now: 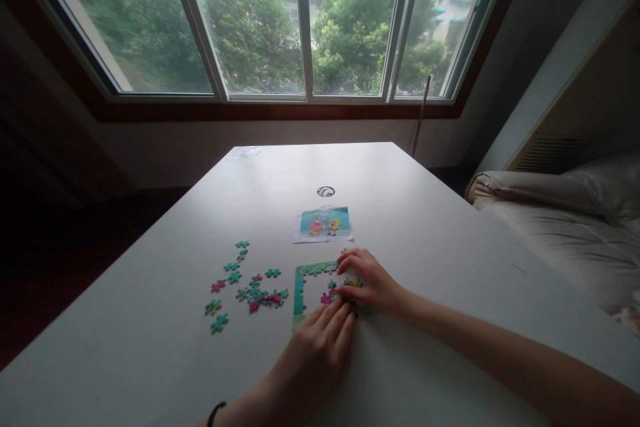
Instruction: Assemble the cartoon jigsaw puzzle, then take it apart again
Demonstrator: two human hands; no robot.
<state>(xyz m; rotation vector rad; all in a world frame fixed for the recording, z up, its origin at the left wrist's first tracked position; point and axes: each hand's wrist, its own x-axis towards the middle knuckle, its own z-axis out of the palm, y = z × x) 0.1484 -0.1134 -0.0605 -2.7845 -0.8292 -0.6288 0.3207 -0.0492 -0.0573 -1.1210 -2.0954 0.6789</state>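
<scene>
A partly built jigsaw puzzle (307, 280) with a teal border lies on the white table (425, 240). My left hand (317, 350) rests flat on the puzzle's near edge, fingers stretched out and together. My right hand (367, 280) is curled over the puzzle's right side, fingertips pressing on pieces there; what sits under them is hidden. Several loose teal and pink pieces (247, 287) lie scattered to the left of the puzzle. A small reference picture (323, 224) with cartoon figures lies just beyond the puzzle.
A small round dark mark (325, 191) sits on the table beyond the picture. A wide window (300, 20) spans the far wall. A bed with pale bedding (565, 213) stands at the right of the table. A thin stick (420, 117) leans by the wall.
</scene>
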